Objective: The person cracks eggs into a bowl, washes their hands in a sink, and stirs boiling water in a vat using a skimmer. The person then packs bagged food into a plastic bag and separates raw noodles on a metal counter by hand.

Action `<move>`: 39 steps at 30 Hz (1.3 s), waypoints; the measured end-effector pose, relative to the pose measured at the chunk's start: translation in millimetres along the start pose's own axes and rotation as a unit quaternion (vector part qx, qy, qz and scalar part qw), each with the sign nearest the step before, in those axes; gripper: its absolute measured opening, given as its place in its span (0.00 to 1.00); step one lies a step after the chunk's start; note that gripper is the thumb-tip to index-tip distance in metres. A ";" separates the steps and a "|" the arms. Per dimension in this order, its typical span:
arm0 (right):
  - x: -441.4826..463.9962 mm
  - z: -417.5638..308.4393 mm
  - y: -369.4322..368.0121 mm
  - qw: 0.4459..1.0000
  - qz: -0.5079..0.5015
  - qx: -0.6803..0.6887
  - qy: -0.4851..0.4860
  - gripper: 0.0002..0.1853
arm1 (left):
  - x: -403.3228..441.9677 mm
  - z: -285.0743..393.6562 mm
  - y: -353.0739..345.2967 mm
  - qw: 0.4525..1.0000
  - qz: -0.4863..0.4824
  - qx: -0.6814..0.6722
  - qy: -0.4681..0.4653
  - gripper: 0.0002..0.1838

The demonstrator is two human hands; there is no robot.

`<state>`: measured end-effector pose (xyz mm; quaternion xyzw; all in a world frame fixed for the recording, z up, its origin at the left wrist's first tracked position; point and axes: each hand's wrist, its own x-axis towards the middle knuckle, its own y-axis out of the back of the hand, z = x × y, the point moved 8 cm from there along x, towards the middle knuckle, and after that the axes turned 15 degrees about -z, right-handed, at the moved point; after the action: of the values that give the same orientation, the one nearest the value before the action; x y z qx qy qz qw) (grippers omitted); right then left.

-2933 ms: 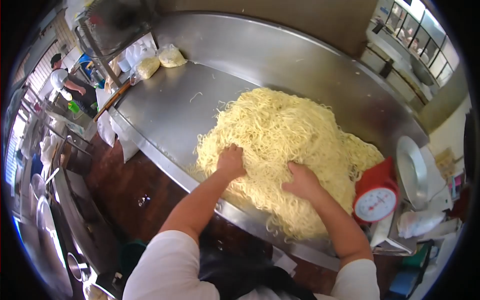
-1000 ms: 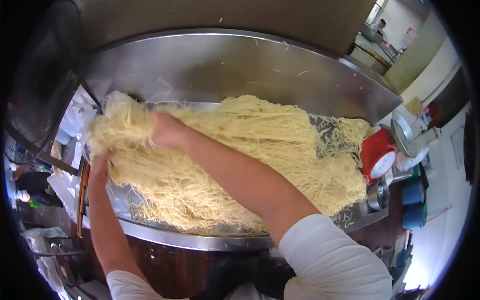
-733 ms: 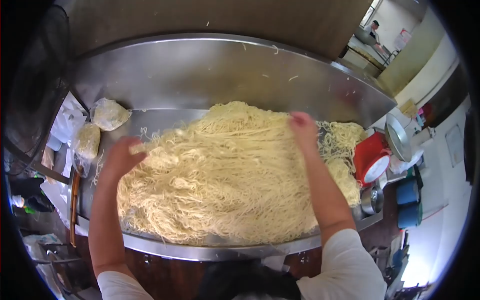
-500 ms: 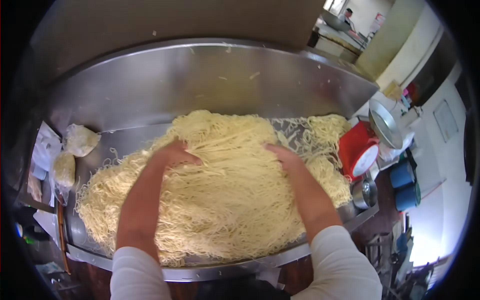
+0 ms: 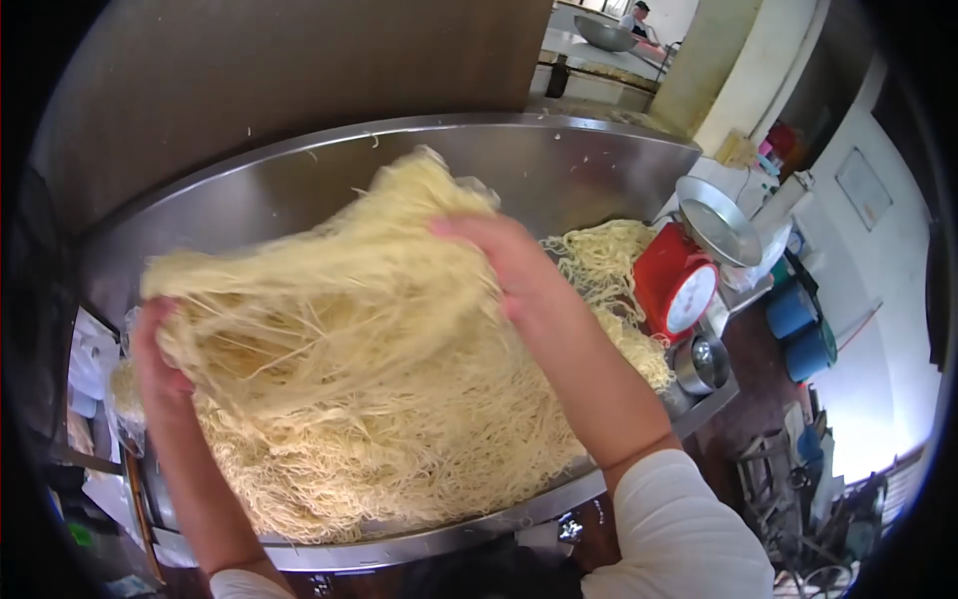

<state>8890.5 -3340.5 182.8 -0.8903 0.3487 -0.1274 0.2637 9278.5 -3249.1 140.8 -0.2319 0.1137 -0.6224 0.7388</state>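
A wide heap of pale yellow noodles point(image 5: 399, 449) covers much of the steel counter point(image 5: 329, 554). Above it hangs a large lifted mass of noodles, blurred by motion, between my two hands. My left hand point(image 5: 165, 344) is closed on its left end. At its right end, my right hand point(image 5: 489, 255) grips more of the same strands, with the fingertips partly sunk in them. A smaller batch of noodles point(image 5: 609, 250) lies at the counter's right, beside a red dial scale point(image 5: 664, 280) with a metal pan point(image 5: 718, 220).
A steel bowl point(image 5: 702, 362) sits at the counter's right corner. Blue bins point(image 5: 791, 309) stand on the floor at the right. Plastic bags point(image 5: 92, 354) are at the far left. A tall steel backsplash point(image 5: 559, 175) rises behind. Far off, a person point(image 5: 636, 18) stands near a wok point(image 5: 605, 34).
Both hands have risen from the heap with a big mass of noodles, my left hand moving further left. The view has shifted, so the scale and counter appear further left.
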 end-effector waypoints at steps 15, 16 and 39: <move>-40.6 98.4 127.4 0.792 0.086 -0.578 -0.178 0.28 | -43.5 -77.6 144.3 0.611 0.057 0.784 0.095 0.34; -77.7 102.7 169.7 0.812 0.126 -0.549 -0.153 0.26 | -44.0 -74.9 90.6 0.644 0.012 0.764 0.041 0.32; -106.7 170.3 181.7 0.517 0.160 -0.794 -0.277 0.22 | 37.9 -225.9 7.3 0.593 -0.245 0.718 0.269 0.28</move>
<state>8782.5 -3314.4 -64.3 -0.6489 0.3510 0.4997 -0.4539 9189.2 -3330.5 -53.9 0.5330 -0.2375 -0.6940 0.4217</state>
